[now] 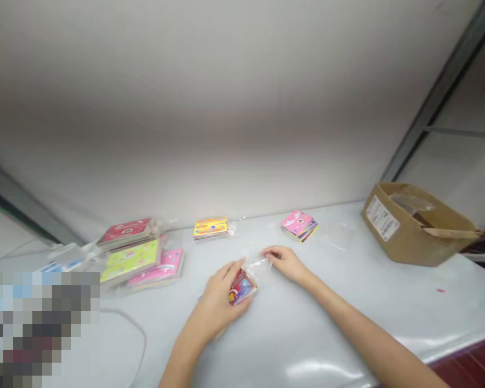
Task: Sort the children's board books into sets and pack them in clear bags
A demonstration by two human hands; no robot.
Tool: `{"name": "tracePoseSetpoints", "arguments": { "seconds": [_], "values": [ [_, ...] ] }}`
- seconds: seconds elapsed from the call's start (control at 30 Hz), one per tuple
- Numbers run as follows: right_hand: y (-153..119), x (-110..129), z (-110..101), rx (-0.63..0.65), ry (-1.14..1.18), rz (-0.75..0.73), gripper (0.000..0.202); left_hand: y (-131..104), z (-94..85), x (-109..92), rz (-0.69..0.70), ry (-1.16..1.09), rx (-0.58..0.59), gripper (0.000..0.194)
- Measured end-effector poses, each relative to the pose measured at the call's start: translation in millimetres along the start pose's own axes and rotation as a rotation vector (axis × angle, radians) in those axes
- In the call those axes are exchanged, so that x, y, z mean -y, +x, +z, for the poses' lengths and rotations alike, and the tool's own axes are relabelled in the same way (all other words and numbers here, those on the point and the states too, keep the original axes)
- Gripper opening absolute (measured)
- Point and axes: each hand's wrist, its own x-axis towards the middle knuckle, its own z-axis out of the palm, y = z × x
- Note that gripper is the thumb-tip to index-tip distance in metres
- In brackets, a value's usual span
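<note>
My left hand [222,299] is closed over a stack of small printed cards [242,288], mostly hidden under the palm; a red and blue design shows between thumb and fingers. The cards sit inside a clear plastic bag [259,263] that reaches toward the right. With thumb and fingertips pinched together, my right hand [285,261] grips the loose end of that bag. Behind my right hand lies a fanned stack of cards [297,222] with a pink top. A bagged yellow card pack [210,227] rests near the wall.
Bagged packs with red, lime green [131,260] and pink [157,268] tops are piled at the left. An open cardboard box [412,231] with a white label stands at the right. A cable [139,328] curves over the table [327,328]. The lower left corner is pixelated.
</note>
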Motion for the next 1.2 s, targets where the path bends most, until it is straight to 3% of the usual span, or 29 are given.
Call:
{"name": "tracePoseSetpoints", "arguments": {
  "seconds": [0.2,0.47,1.0,1.2],
  "values": [
    [0.6,2.1,-4.1,0.033,0.062,-0.010,0.025,-0.1,-3.3,-1.2,0.017,0.005,-0.005,0.067],
    [-4.8,5.5,-2.4,0.130,0.048,-0.024,0.025,0.3,-18.8,0.6,-0.003,0.008,-0.184,0.067],
    [-9.0,9.8,-7.1,0.201,-0.037,-0.022,0.026,2.0,-11.4,5.2,-0.032,0.004,-0.108,0.066],
    [-8.9,13.0,-10.5,0.155,-0.054,-0.030,0.031,3.0,-10.7,6.5,-0.018,0.013,-0.107,0.067]
  ]
}}
